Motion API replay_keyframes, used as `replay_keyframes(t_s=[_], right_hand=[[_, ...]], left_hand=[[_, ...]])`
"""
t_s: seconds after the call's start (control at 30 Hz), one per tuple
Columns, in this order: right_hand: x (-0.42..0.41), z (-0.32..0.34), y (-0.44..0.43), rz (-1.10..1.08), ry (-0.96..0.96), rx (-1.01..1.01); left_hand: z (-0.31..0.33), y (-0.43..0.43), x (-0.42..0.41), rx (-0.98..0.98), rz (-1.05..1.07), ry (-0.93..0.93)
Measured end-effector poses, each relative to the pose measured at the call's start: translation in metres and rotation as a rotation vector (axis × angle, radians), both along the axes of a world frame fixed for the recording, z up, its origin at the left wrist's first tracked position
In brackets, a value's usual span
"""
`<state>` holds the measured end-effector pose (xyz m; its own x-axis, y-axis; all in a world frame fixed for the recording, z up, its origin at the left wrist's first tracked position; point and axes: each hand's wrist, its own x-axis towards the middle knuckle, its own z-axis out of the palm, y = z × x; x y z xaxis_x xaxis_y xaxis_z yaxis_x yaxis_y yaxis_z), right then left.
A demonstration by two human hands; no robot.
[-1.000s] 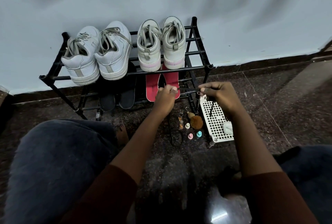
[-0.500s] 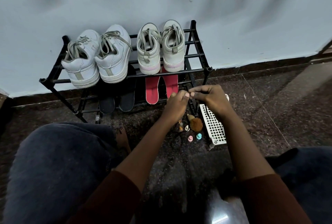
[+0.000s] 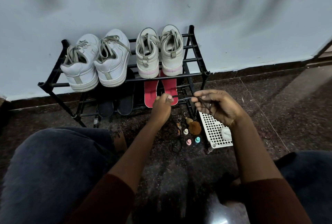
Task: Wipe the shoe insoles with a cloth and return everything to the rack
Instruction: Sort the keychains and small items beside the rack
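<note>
Between the fingers (image 3: 168,98) of both hands a thin dark cord (image 3: 206,107) is pinched and drawn out, probably to straighten it; against the bars its run is unclear. Left hand (image 3: 160,106) and right hand (image 3: 219,107) hover apart, level, before the rack (image 3: 167,79), where the red insoles (image 3: 150,96) lie on its lower shelf.

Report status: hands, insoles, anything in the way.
Left hand and right hand pinch thin dark cord between them. Red insoles, black insoles on lower shelf of rack. Cloth on white tray, on floor.
</note>
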<state>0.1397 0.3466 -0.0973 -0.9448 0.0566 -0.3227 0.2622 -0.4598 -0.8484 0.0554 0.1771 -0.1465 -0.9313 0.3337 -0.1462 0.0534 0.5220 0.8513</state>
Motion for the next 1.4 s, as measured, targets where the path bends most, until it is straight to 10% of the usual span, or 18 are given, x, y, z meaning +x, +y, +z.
replay_keyframes(t_s=[0.17,0.33,0.9,1.4], right_hand=[[-0.006,0.003,-0.01,-0.047,0.066,-0.026],[-0.015,-0.008,-0.019,-0.207,0.055,0.375],[-0.025,-0.022,-0.052,-0.302,0.141,0.826],[-0.023,-0.024,-0.053,-0.369,0.24,0.549]], left_hand=[[0.002,0.001,0.002,0.249,0.074,-0.055],[0.009,0.013,0.004,0.624,0.17,-0.251],[0.029,0.012,0.012,0.672,0.063,-0.255],[0.024,0.011,0.008,0.672,0.092,-0.311]])
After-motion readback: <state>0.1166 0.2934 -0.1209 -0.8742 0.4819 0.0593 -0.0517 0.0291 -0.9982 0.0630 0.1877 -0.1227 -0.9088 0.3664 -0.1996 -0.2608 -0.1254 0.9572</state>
